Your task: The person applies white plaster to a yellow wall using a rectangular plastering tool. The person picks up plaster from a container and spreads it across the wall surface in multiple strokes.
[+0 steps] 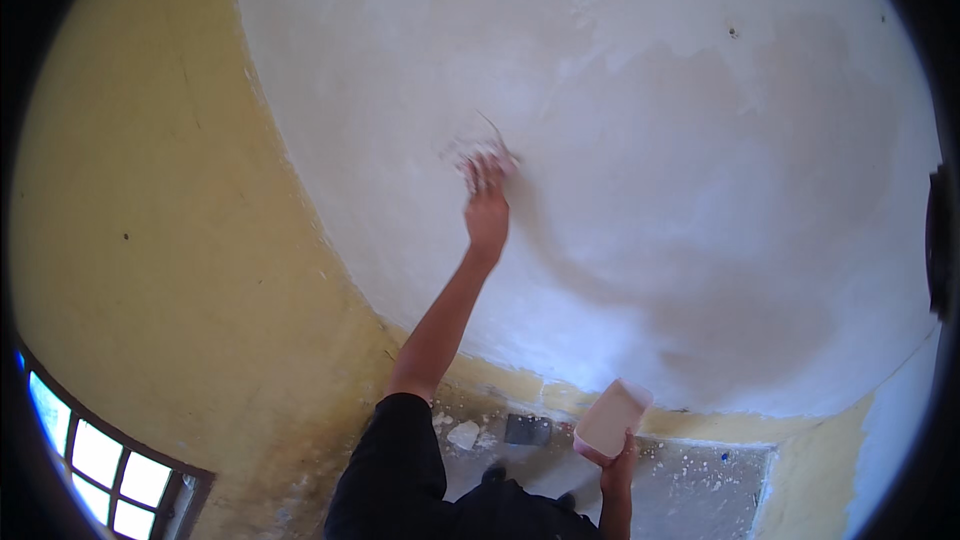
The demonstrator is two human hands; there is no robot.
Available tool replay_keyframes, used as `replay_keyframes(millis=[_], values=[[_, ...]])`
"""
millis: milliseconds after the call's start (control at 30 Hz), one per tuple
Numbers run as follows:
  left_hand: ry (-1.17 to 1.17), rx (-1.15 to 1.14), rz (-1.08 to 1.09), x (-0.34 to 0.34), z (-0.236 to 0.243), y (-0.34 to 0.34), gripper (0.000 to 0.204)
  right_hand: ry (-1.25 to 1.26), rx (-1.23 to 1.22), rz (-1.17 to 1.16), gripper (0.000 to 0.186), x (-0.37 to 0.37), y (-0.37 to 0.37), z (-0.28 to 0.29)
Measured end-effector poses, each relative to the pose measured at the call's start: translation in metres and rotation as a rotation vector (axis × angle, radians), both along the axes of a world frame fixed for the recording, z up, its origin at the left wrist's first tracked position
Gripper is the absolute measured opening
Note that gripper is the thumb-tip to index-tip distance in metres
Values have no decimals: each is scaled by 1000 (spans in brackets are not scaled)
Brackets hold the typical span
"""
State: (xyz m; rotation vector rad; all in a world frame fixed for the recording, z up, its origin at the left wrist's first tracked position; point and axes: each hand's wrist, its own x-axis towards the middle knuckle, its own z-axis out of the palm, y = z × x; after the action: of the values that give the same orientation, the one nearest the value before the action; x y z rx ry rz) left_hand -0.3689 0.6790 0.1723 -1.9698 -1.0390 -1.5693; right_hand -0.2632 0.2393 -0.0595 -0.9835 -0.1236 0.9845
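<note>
My left hand is raised against the pale, patchy wall with its fingers bent. Something whitish and thin-edged is at the fingertips, too smeared by motion to name. A ragged mark and a thin dark curved line show on the wall just above them. Low in front of my body, my right hand grips a pink rectangular tub by its near end, thumb over the rim. The tub's inside looks cream-coloured; whether that is its contents or its bottom I cannot tell.
A yellow wall meets the pale one on the left. A barred window stands at the lower left. On the speckled floor lie a whitish chunk and a dark grey block. Something dark juts in at the right edge.
</note>
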Motion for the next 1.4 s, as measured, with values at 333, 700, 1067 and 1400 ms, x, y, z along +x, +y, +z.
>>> replay_keyframes(millis=[333,700,1067,1400], values=[[198,-165,-316,-3,-149,-106,53,-85,-76,-22,51,7,-4,-11],[-633,-388,92,-42,51,0,43,-80,-25,-18,51,6,-17,-5],[77,-187,-306,111,-5,-156,63,-121,2,13,54,14,-20,-12],[-347,111,-77,0,93,-51,49,-63,-42,-69,54,8,-20,17]])
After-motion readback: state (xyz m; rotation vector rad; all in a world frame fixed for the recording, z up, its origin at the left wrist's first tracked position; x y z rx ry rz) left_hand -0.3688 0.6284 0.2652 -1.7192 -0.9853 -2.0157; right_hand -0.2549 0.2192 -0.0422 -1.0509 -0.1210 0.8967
